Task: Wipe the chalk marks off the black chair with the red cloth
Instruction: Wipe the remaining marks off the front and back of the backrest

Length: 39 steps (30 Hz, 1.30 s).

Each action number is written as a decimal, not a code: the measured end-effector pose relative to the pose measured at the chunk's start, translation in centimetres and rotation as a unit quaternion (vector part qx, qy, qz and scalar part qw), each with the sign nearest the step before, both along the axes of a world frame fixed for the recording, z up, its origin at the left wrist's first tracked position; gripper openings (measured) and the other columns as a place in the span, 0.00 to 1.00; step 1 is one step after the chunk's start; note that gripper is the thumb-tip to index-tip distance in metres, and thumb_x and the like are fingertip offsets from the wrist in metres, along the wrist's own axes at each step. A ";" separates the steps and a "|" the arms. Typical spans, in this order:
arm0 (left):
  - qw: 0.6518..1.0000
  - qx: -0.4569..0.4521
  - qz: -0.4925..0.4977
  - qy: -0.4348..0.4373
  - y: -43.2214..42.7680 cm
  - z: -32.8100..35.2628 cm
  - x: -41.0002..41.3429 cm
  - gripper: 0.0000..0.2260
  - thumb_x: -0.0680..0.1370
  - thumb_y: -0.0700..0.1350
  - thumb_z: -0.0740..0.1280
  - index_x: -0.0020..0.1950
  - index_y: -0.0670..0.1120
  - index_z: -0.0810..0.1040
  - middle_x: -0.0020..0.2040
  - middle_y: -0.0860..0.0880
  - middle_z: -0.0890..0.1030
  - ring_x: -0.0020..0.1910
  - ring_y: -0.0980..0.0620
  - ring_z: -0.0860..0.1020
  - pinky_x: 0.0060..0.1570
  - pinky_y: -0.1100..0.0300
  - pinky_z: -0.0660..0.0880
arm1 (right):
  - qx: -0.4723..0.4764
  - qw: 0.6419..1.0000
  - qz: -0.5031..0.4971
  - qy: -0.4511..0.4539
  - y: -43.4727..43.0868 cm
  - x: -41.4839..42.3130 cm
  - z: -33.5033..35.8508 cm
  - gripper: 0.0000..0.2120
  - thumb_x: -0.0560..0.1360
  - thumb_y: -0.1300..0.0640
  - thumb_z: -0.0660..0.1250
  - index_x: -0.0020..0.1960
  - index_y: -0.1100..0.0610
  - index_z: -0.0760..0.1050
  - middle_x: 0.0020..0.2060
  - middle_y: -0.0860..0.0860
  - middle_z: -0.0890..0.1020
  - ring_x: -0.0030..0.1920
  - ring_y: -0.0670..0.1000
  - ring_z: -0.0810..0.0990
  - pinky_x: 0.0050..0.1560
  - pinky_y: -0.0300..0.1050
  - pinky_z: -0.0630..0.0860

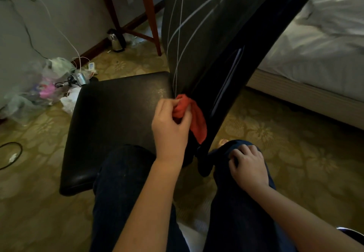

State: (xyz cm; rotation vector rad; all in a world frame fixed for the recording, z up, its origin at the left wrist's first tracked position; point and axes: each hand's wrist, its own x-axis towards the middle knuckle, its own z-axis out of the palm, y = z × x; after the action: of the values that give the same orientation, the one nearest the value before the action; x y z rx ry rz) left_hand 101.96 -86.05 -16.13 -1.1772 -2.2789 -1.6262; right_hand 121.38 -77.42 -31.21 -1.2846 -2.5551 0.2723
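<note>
Plastic bags (39,86), clear and crumpled, lie heaped by the wall at the far left, and a black cable (11,155) loops on the patterned carpet (295,133) in front of them. Further back a metal kettle (116,40) stands on the floor near the legs of a red-brown wooden table (151,15). The black chair (118,117) fills the middle, its padded seat pointing left and its tall back rising up and to the right. White chalk marks (178,35) run in long crossing lines down the back, reaching almost to where it meets the seat. At that bottom corner sits the red cloth (197,119), bunched up and touching the base of the back, with one loose end hanging down along the chair's frame. The left hand (170,125) holds it, thumb and curled fingers pinching the bunched part from the left. Two knees in dark trousers sit below, one on each side of the chair's rear leg. The right hand (248,165) rests on the right knee, its fingers bent and close together with the tips on the fabric, holding nothing. A bed (315,44) with pale rumpled covers stands at the far right.
</note>
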 end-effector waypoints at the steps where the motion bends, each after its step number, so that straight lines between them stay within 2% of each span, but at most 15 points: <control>1: 0.999 -0.028 0.002 -0.025 -0.6 -1.0 -0.4 0.07 0.75 0.38 0.72 0.42 0.45 0.75 0.42 0.54 0.74 0.40 0.64 0.73 0.42 0.75 0.67 | 0.002 1.000 0.001 0.000 0.1 0.0 0.0 0.03 0.73 0.55 0.69 0.45 0.54 0.81 0.44 0.49 0.78 0.49 0.54 0.72 0.53 0.54 0.74; 6: 0.987 -0.131 0.008 -0.093 -1.7 -4.2 -1.3 0.07 0.76 0.40 0.71 0.40 0.45 0.74 0.39 0.51 0.74 0.37 0.59 0.72 0.38 0.71 0.67 | -0.007 1.000 0.001 0.001 0.2 0.0 0.1 0.04 0.74 0.56 0.69 0.47 0.54 0.81 0.46 0.49 0.79 0.52 0.54 0.72 0.55 0.55 0.73; 9: 0.981 -0.151 0.005 -0.120 -1.8 -4.9 -1.6 0.06 0.76 0.41 0.71 0.41 0.45 0.75 0.37 0.51 0.76 0.36 0.59 0.74 0.37 0.72 0.68 | -0.008 1.000 0.004 0.000 -0.1 0.0 0.2 0.04 0.74 0.56 0.69 0.47 0.54 0.81 0.46 0.49 0.79 0.52 0.54 0.72 0.56 0.55 0.72; 13: 0.957 -0.225 -0.021 -0.183 -2.2 -7.7 -0.9 0.05 0.77 0.41 0.70 0.43 0.47 0.77 0.35 0.56 0.76 0.35 0.62 0.74 0.33 0.76 0.68 | -0.010 1.000 -0.001 0.007 -0.1 0.1 0.3 0.03 0.74 0.56 0.69 0.45 0.54 0.81 0.45 0.49 0.78 0.51 0.54 0.72 0.54 0.54 0.72; 16: 0.944 -0.207 -0.008 -0.258 -1.9 -9.8 0.7 0.10 0.77 0.41 0.70 0.38 0.51 0.76 0.35 0.54 0.78 0.35 0.60 0.76 0.32 0.73 0.68 | -0.002 1.000 0.001 0.014 -0.1 0.1 0.3 0.02 0.73 0.56 0.70 0.44 0.53 0.81 0.44 0.49 0.78 0.50 0.54 0.72 0.53 0.54 0.73; 18: 0.942 -0.194 0.002 -0.276 -1.3 -10.9 1.2 0.10 0.77 0.41 0.70 0.38 0.51 0.76 0.35 0.53 0.79 0.36 0.59 0.77 0.36 0.67 0.70 | -0.002 1.000 0.000 0.015 0.1 0.1 0.3 0.01 0.73 0.57 0.70 0.44 0.53 0.81 0.44 0.49 0.78 0.50 0.54 0.72 0.53 0.54 0.73; 21: 0.934 -0.199 -0.015 -0.296 -0.8 -12.3 1.7 0.03 0.77 0.40 0.70 0.47 0.47 0.82 0.40 0.52 0.82 0.42 0.55 0.81 0.45 0.58 0.77 | -0.008 1.000 -0.004 0.011 0.2 0.2 0.2 0.02 0.73 0.57 0.70 0.45 0.53 0.81 0.44 0.49 0.78 0.50 0.54 0.72 0.54 0.54 0.73; 22: 0.932 -0.193 -0.016 -0.307 -0.8 -12.9 1.9 0.05 0.78 0.39 0.69 0.51 0.46 0.83 0.43 0.51 0.83 0.45 0.54 0.81 0.49 0.57 0.78 | -0.009 1.000 -0.002 0.008 0.3 0.2 0.1 0.02 0.73 0.57 0.70 0.45 0.53 0.81 0.45 0.49 0.78 0.50 0.54 0.72 0.55 0.54 0.72; 26: 0.932 -0.194 -0.044 -0.304 -1.1 -14.2 3.2 0.15 0.79 0.36 0.65 0.65 0.42 0.79 0.58 0.47 0.82 0.60 0.53 0.78 0.60 0.66 0.70 | -0.010 1.000 -0.001 -0.003 0.5 0.3 0.3 0.03 0.74 0.55 0.69 0.46 0.53 0.81 0.45 0.49 0.78 0.52 0.55 0.72 0.55 0.55 0.72; 30: 0.938 -0.235 -0.049 -0.249 -1.3 -15.1 3.3 0.17 0.81 0.38 0.63 0.71 0.43 0.74 0.63 0.48 0.79 0.63 0.53 0.76 0.58 0.74 0.64 | -0.021 1.000 0.006 -0.014 0.3 0.2 0.3 0.03 0.75 0.54 0.68 0.47 0.52 0.80 0.47 0.49 0.78 0.53 0.54 0.72 0.57 0.55 0.71; 32: 0.930 -0.264 -0.056 -0.249 -1.5 -15.8 3.4 0.18 0.82 0.40 0.62 0.72 0.46 0.73 0.62 0.51 0.78 0.61 0.54 0.76 0.56 0.73 0.66 | -0.021 1.000 0.009 -0.018 0.0 0.0 0.4 0.03 0.75 0.55 0.68 0.47 0.52 0.80 0.47 0.49 0.78 0.53 0.54 0.72 0.57 0.54 0.71; 35: 0.915 -0.320 -0.066 -0.238 -1.4 -16.8 3.4 0.18 0.82 0.40 0.61 0.73 0.47 0.72 0.62 0.46 0.79 0.61 0.49 0.77 0.53 0.70 0.66 | -0.016 1.000 0.001 -0.019 0.1 0.0 0.5 0.03 0.74 0.56 0.69 0.46 0.53 0.81 0.47 0.50 0.78 0.53 0.55 0.73 0.56 0.55 0.71; 39: 0.925 -0.262 -0.036 -0.273 -1.2 -16.0 3.6 0.18 0.82 0.38 0.62 0.72 0.43 0.73 0.65 0.43 0.78 0.65 0.48 0.76 0.61 0.68 0.67 | -0.013 1.000 -0.004 -0.018 0.2 0.1 0.4 0.03 0.74 0.56 0.69 0.46 0.54 0.81 0.46 0.50 0.78 0.52 0.56 0.73 0.57 0.55 0.71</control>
State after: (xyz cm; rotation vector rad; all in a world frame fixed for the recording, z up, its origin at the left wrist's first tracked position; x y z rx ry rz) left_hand 105.58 -87.26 -32.08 -0.9735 -3.2106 -1.5643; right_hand 121.50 -77.26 -30.77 -1.3209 -2.5844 0.2837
